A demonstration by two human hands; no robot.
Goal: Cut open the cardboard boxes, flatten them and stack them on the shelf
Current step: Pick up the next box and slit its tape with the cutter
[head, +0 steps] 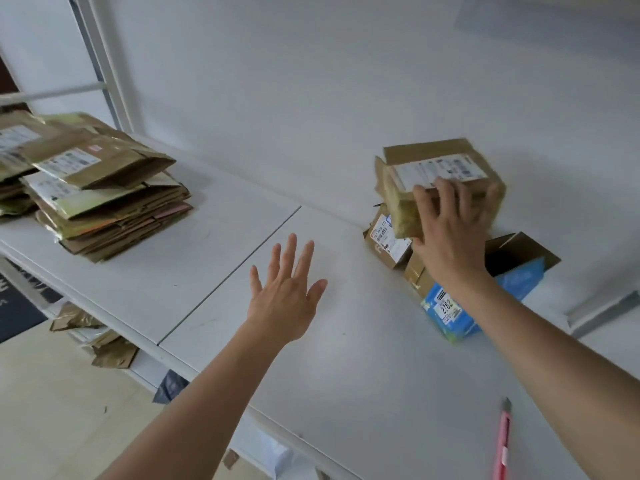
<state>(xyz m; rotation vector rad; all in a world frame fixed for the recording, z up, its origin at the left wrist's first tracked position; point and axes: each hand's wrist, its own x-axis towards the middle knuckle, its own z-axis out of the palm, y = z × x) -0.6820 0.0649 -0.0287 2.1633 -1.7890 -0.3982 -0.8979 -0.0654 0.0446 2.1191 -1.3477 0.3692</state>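
My right hand [450, 233] grips a taped brown cardboard box [429, 168] with a white label, lifted off a small pile at the back right of the white shelf [311, 358]. Under it stand a small labelled brown box [386, 242], an open brown box [523, 251] and a blue box [446, 313] lying beside it. My left hand [287, 292] hovers over the middle of the shelf, fingers spread, holding nothing. A stack of flattened cardboard boxes [104, 195] lies at the left end. A pink utility knife [504, 445] lies on the shelf near the front right.
A white wall [311, 81] runs behind the shelf. White shelf uprights [104, 64] rise at the far left. More crumpled cardboard [104, 344] sits on a lower level under the shelf. The floor [52, 410] shows at the bottom left.
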